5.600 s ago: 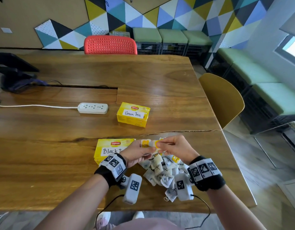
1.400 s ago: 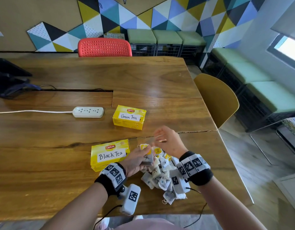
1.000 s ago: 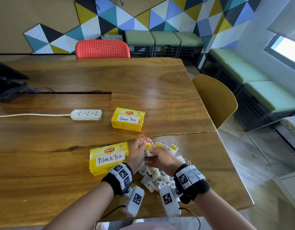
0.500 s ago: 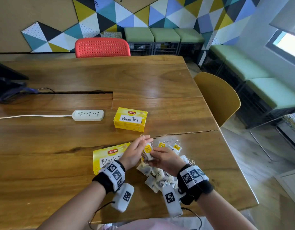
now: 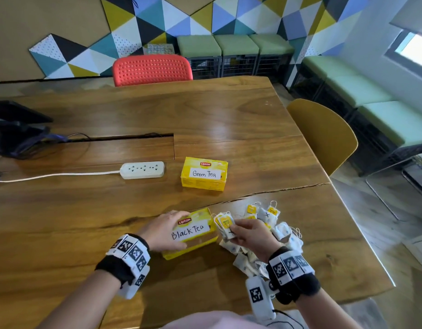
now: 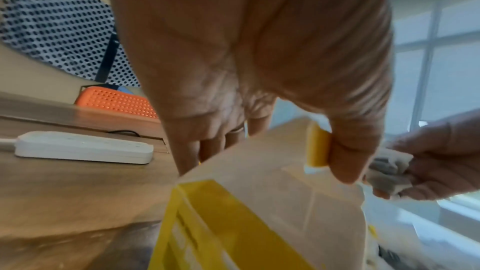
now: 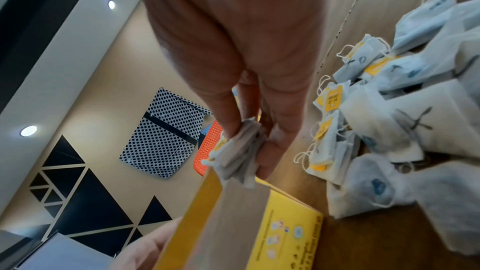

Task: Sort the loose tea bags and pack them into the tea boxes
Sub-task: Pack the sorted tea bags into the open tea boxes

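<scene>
Tea bags [image 5: 225, 227] pinched in right hand [image 5: 251, 236] may snag while left hand [image 5: 166, 231] grips Black Tea box [image 5: 193, 233].

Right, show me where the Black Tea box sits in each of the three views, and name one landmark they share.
Head: Black Tea box low centre, gripped by the left hand.
Left wrist: bottom centre, lid raised.
Right wrist: bottom centre, yellow edge rising leftward.
Shared landmark: the red perforated chair, mid-left and centre.
</scene>
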